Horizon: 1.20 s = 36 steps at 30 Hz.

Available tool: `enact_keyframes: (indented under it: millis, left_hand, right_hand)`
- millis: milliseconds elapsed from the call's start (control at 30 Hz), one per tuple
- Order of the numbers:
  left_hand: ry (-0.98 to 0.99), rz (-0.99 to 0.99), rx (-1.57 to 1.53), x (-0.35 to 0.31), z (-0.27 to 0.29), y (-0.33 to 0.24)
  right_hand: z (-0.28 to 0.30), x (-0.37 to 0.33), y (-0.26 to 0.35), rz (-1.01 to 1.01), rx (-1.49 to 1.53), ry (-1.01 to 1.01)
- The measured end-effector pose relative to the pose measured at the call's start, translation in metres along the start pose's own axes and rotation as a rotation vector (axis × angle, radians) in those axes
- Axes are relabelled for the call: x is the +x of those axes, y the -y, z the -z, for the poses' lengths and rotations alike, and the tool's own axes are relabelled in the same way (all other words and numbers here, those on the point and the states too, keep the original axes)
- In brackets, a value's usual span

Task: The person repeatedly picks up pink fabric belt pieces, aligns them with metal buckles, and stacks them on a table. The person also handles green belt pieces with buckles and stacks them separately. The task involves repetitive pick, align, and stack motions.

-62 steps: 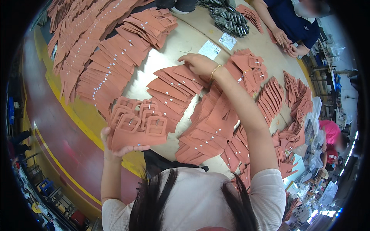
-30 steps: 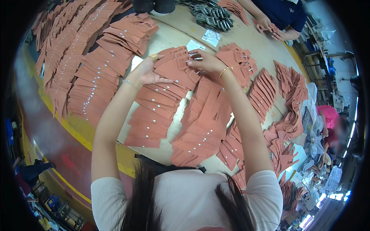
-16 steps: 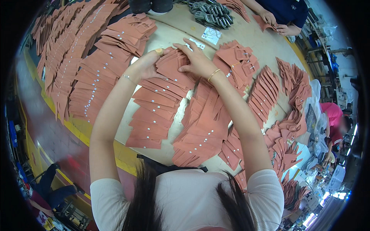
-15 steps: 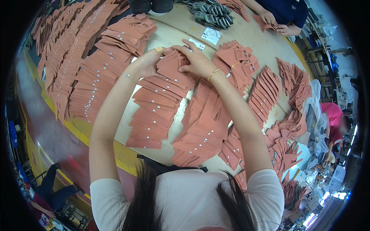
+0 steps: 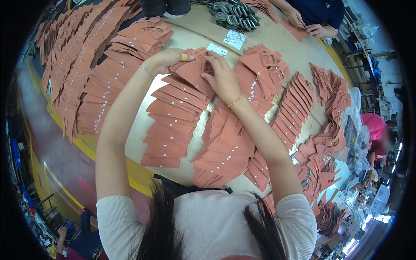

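Note:
At the far end of a fanned stack of reddish-brown leather pieces (image 5: 171, 135), both my hands work on the top leather piece (image 5: 190, 71). My left hand (image 5: 169, 60), a tan patch on one finger, pinches the piece's left upper edge. My right hand (image 5: 223, 78) curls over its right side, thumb bent against a leather-covered buckle (image 5: 207, 67). The piece is tilted up off those beneath. Small white stickers mark many pieces in the stack. Parts of my left fingers are hidden behind the leather.
More fanned leather stacks (image 5: 102, 93) lie at left, and buckled pieces (image 5: 271, 69) at right. Dark metal buckles (image 5: 236, 15) heap at the far side beside a printed card (image 5: 234, 39). A co-worker's hands (image 5: 305, 26) hold a leather piece. Black cylinders (image 5: 164, 6) stand far left.
My right hand has shifted slightly left and down, its fingers folding over the buckle. The top piece has tilted up, hiding its sticker. The co-worker's leather piece lies flatter.

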<state>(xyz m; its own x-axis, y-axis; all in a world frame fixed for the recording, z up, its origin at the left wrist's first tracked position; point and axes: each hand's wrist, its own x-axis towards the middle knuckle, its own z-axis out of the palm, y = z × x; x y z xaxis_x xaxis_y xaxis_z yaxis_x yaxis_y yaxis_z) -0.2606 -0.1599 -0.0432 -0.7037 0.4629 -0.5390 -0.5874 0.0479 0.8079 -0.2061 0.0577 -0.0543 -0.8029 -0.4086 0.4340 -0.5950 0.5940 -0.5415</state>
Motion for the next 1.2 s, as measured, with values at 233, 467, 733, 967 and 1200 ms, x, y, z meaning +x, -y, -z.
enact_keyframes:
  millis: [233, 467, 733, 967, 1200]
  left_hand:
    - [-0.073, -0.245, 0.091, -0.036, -0.013, -0.047]
    - [-0.382, -0.435, 0.434, -0.109, 0.015, -0.098]
    - [-0.647, -0.387, 0.298, -0.167, 0.026, -0.091]
    - [-0.445, -0.298, 0.203, -0.156, 0.020, -0.079]
    - [-0.227, -0.340, 0.055, -0.092, -0.016, -0.073]
  right_hand:
    - [0.058, 0.039, -0.014, -0.187, 0.641, 0.106]
    - [0.057, 0.077, -0.023, -0.128, 0.609, 0.564]
    - [-0.058, 0.074, -0.050, -0.298, 0.496, 0.699]
    - [-0.027, 0.066, -0.038, -0.245, 0.473, 0.311]
    - [0.042, 0.064, -0.009, -0.549, 1.088, 0.332]
